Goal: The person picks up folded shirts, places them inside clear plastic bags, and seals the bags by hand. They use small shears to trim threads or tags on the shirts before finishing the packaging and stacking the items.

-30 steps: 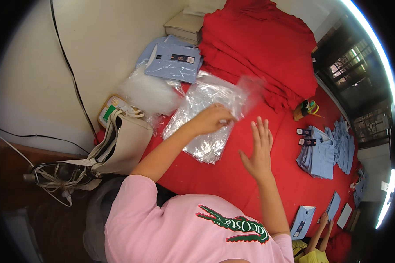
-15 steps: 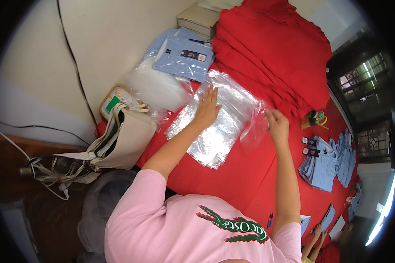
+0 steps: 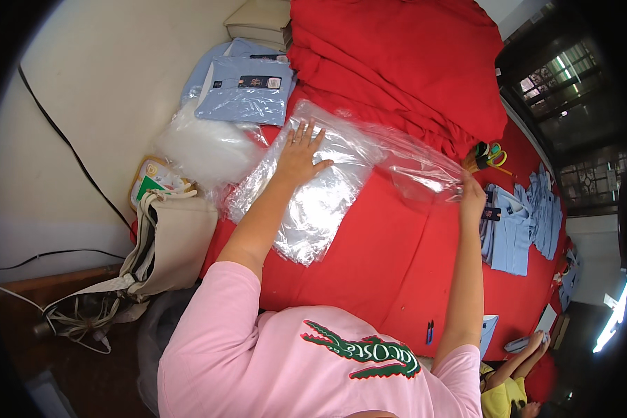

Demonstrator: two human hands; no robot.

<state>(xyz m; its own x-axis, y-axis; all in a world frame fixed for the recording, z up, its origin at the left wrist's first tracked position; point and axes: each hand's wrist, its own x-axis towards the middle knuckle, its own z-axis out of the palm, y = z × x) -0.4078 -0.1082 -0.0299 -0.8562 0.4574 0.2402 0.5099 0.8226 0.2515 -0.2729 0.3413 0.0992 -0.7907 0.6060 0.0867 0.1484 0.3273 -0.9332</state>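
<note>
**Over the red-covered desk (image 3: 376,285), a clear bag (image 3: 425,174) stretched out to the right**

At the middle of the desk lies a glossy pile of transparent plastic bags (image 3: 317,212), and the person in the pink shirt (image 3: 258,348) has the left hand (image 3: 301,159) laid flat on it, fingers spread, gripping nothing. The right hand (image 3: 471,195), well out to the side, pinches the edge of the clear bag, which spans from the pile across to those fingers; I can't make out where its other end leaves the pile.

There isn't much room about. Beyond the pile a great heap of red cloth (image 3: 397,63) crowds close, right behind the stretched bag. Just past the right hand stand a holder with scissors (image 3: 494,155) and, nearer, folded blue garments (image 3: 508,240) with dark tags. To the left of the pile sits a cloudy bundle of plastic (image 3: 209,150), and behind it wrapped blue shirts (image 3: 244,90), with a beige box-like block (image 3: 258,24) farther back against the wall. An off-white handbag (image 3: 177,244) slumps at the desk's left edge, with tangled cables (image 3: 94,310) below it. Two pens (image 3: 430,333) lie by the right forearm. Down at the far right, a co-worker in yellow (image 3: 498,403) has both hands at a small bluish piece, too small to tell more.
</note>
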